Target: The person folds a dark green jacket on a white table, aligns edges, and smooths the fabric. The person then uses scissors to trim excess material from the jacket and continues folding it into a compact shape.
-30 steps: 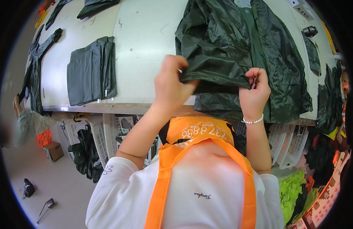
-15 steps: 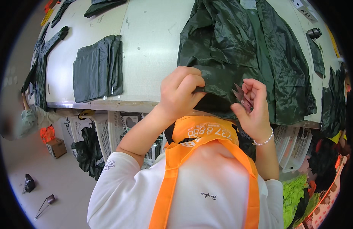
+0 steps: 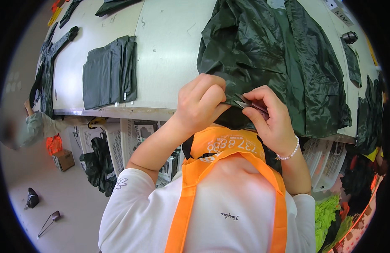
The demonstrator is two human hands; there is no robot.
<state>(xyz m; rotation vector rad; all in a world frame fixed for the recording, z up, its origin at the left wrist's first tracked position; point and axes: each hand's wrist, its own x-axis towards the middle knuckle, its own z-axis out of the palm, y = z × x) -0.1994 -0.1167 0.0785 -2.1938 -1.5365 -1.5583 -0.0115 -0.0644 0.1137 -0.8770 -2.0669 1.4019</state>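
Observation:
A dark green, shiny rain jacket (image 3: pixel 316 69) lies spread over the near side of the table. My left hand (image 3: pixel 200 100) is closed on its lower edge, fingers curled and pressed together. Just to the right, my right hand (image 3: pixel 271 122) grips a small pair of thread snips (image 3: pixel 242 103), mostly hidden by the fingers. Their pointed blades are slightly apart and aim left at the jacket's edge, close to my left fingertips. Whether the blades touch the cloth I cannot tell.
On the table's (image 3: pixel 161 63) left lies a stack of folded dark green garments (image 3: pixel 108 74). A black cylindrical object (image 3: pixel 350 37) stands at the far right. White plastic crates (image 3: pixel 323 164) sit below the table edge. A person's sleeve (image 3: pixel 34 128) shows at the far left.
My right hand has moved left with the snips, bringing the blades near my left fingers. My left hand stays almost in place on the jacket's edge.

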